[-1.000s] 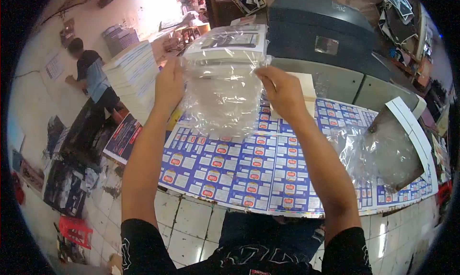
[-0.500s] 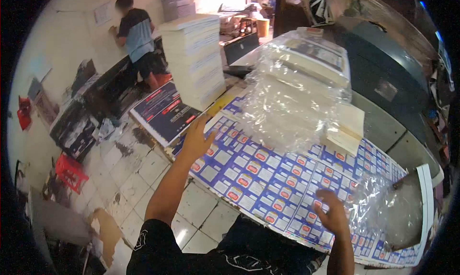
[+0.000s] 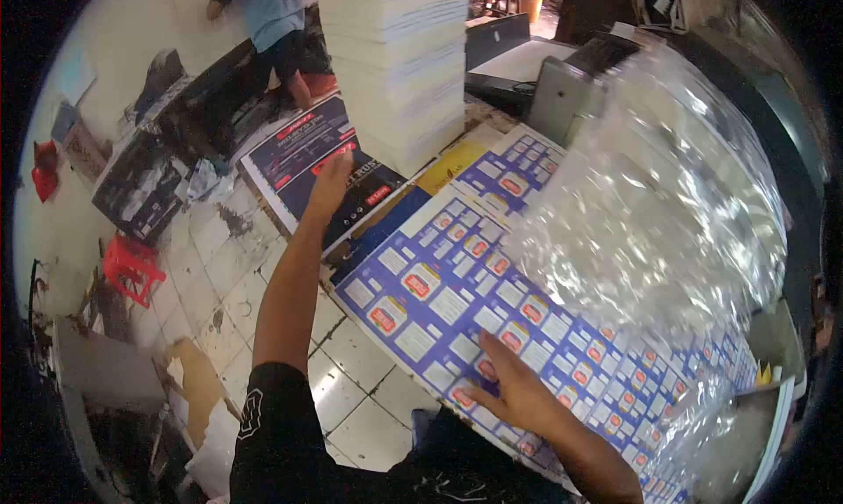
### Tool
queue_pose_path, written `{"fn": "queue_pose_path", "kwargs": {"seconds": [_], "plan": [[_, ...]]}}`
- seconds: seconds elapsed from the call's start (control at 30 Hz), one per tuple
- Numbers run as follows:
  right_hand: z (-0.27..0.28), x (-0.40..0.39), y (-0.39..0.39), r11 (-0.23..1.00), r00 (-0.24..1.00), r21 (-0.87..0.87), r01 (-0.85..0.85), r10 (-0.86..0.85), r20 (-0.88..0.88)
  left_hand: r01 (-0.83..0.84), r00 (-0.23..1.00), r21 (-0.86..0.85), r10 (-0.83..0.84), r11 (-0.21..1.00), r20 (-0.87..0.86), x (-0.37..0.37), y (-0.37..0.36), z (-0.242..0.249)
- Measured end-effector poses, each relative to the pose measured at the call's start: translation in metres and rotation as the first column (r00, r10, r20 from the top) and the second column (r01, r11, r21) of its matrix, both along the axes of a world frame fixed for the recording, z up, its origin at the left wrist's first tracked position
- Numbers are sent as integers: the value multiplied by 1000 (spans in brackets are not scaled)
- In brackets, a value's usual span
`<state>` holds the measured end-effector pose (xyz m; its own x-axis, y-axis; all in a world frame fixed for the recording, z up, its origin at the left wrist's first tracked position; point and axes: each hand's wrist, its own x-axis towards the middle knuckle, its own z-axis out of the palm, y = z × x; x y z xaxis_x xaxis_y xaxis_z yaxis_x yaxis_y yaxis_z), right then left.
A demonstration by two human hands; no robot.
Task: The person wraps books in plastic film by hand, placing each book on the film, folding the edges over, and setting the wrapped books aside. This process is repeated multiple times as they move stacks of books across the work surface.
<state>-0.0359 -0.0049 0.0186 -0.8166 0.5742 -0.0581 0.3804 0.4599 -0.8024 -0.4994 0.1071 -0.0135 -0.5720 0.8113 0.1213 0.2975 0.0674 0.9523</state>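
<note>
My left hand is stretched forward over a dark printed sheet with red and white lettering, near the foot of a tall paper stack. Its fingers point away from me and I see nothing held in them. My right hand hovers low over a blue printed sheet patterned with red-and-white labels, thumb and fingers apart and holding nothing. Beyond it, a large bundle of crumpled clear plastic wrap lies across the blue sheet. More clear plastic is at the right.
Behind the paper stack, a person in a blue and dark shirt stands by the left wall. A red plastic stool sits on the tiled floor. A yellow printed strip shows beside the stack's base.
My view has come closer to the table and shifted. My left hand has moved from the blue sheet's corner to the dark sheet. My right hand has moved left across the blue sheet.
</note>
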Motion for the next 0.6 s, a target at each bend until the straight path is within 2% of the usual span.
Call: {"fn": "queue_pose_path", "kwargs": {"seconds": [0.03,0.07,0.13,0.17,0.23,0.27,0.3,0.33,0.37,0.4,0.43,0.5,0.57,0.6], "plan": [[0,-29,17,993,1000,116,23,-25,12,-97,972,52,83,994,220,-8,18,0],[1,-59,33,973,999,228,43,-49,20,-108,969,44,96,993,229,-20,36,0],[1,-118,69,988,987,-23,152,-153,-57,-79,882,97,24,992,470,-44,67,-7],[-9,-145,90,976,967,-95,198,-211,-144,-89,876,85,38,992,480,-50,77,-13],[-33,-201,143,926,887,-207,317,-366,-281,90,822,346,-266,934,504,-61,102,-16],[-37,-225,170,893,834,-240,381,-444,-328,125,781,320,-292,939,552,-68,110,-17],[-32,-243,191,860,825,-316,400,-488,-285,129,776,331,-303,935,553,-66,111,-12],[-35,-261,210,813,780,-410,414,-549,-301,232,802,365,-389,902,453,-55,109,-4],[-35,-273,225,820,785,-385,423,-544,-297,321,817,390,-461,863,346,-50,111,-3],[-37,-286,234,810,721,-452,374,-560,-408,247,772,434,-446,867,452,-59,118,-13],[-40,-296,240,799,638,-514,312,-577,-510,243,770,439,-447,865,455,-64,125,-22],[-45,-312,243,814,663,-461,354,-566,-490,184,836,368,-343,911,429,-68,127,-26],[-49,-323,242,840,719,-338,424,-539,-439,187,833,380,-351,906,428,-59,121,-17],[-59,-328,245,841,719,-337,424,-539,-439,188,829,391,-359,901,430,-49,115,-9]]}}
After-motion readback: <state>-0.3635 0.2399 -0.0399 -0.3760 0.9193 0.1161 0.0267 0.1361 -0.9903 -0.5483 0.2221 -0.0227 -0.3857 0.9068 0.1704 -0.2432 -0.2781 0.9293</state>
